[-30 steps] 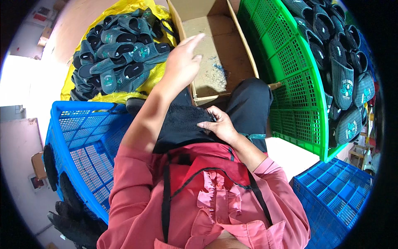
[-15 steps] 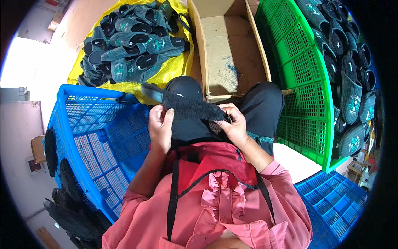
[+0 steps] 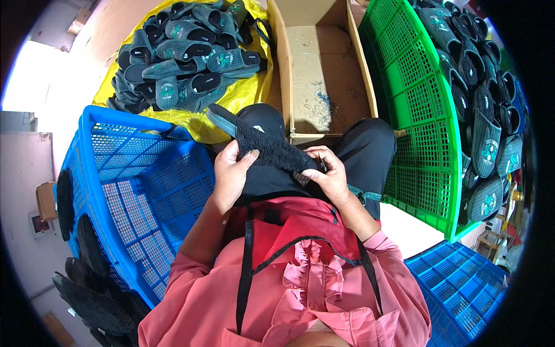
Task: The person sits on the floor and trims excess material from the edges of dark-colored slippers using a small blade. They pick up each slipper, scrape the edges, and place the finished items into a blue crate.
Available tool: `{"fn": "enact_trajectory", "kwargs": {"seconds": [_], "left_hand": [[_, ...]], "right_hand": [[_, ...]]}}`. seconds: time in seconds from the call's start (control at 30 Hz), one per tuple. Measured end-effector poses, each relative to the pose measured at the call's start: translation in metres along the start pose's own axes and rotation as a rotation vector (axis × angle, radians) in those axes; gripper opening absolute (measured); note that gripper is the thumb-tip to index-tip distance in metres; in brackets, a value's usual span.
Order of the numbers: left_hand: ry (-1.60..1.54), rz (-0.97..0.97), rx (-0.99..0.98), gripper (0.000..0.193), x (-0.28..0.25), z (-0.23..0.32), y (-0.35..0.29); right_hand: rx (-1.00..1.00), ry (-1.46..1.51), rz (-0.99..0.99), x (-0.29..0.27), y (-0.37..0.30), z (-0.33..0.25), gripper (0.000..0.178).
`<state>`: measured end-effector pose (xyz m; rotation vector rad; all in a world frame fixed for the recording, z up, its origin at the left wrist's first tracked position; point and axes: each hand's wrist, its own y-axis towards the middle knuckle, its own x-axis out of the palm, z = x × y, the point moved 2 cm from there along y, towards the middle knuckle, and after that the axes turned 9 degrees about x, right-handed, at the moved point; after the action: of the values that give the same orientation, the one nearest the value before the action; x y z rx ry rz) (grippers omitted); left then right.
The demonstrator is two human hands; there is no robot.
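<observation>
A black fuzzy slipper point(image 3: 276, 151) with a grey-green part at its far left end is held slantwise above my lap. My left hand point(image 3: 232, 172) is closed on its near edge, with the thumb lying on the dark fuzzy face. At the slipper's right, lower end my right hand point(image 3: 328, 173) is closed, thumb and fingers pinching it. A small dark thing shows between the right fingers, too small to make out. The underside of the slipper is hidden.
A heap of grey-green slippers point(image 3: 185, 49) lies on yellow sheeting point(image 3: 240, 104) at the far left. Ahead stands an open cardboard box point(image 3: 309, 81). A blue crate point(image 3: 92, 168) is left, with black fuzzy pieces point(image 3: 95, 289) beside it. Right are a green crate point(image 3: 413, 87), more slippers point(image 3: 488, 133) and another blue crate point(image 3: 457, 289).
The slipper has tilted, its far left end now higher and its fuzzy face showing more. My left hand has shifted slightly right. My right hand keeps hold of the other end.
</observation>
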<state>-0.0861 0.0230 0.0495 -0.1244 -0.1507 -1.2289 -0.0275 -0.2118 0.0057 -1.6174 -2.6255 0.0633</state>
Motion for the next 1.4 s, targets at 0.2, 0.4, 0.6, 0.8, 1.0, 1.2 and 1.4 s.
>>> {"fn": "enact_trajectory", "kwargs": {"seconds": [0.2,0.4,0.6,0.8,1.0,1.2,1.4], "left_hand": [[0.135,-0.094,-0.005,0.028,-0.001,0.000,-0.007],[0.191,-0.136,0.043,0.026,0.005,0.002,-0.006],[0.204,-0.142,0.044,0.026,0.005,0.003,-0.005],[0.160,-0.065,0.056,0.027,0.003,0.001,-0.001],[0.532,-0.239,0.182,0.035,0.012,0.003,0.018],[0.650,-0.123,0.106,0.020,0.017,0.010,0.065],[-0.589,0.070,-0.376,0.034,0.045,0.046,0.056]], "right_hand": [[0.097,-0.029,-0.108,0.000,0.019,-0.030,0.023],[-0.035,-0.157,-0.279,0.010,0.039,-0.053,0.027],[-0.003,-0.144,-0.195,0.016,0.046,-0.036,0.014],[0.280,0.342,0.303,-0.001,0.046,-0.017,0.013],[0.557,0.348,0.332,-0.014,0.038,-0.023,0.025],[0.557,0.499,0.473,-0.025,0.034,0.004,0.026],[0.446,0.565,0.392,-0.025,0.031,0.009,0.020]]}}
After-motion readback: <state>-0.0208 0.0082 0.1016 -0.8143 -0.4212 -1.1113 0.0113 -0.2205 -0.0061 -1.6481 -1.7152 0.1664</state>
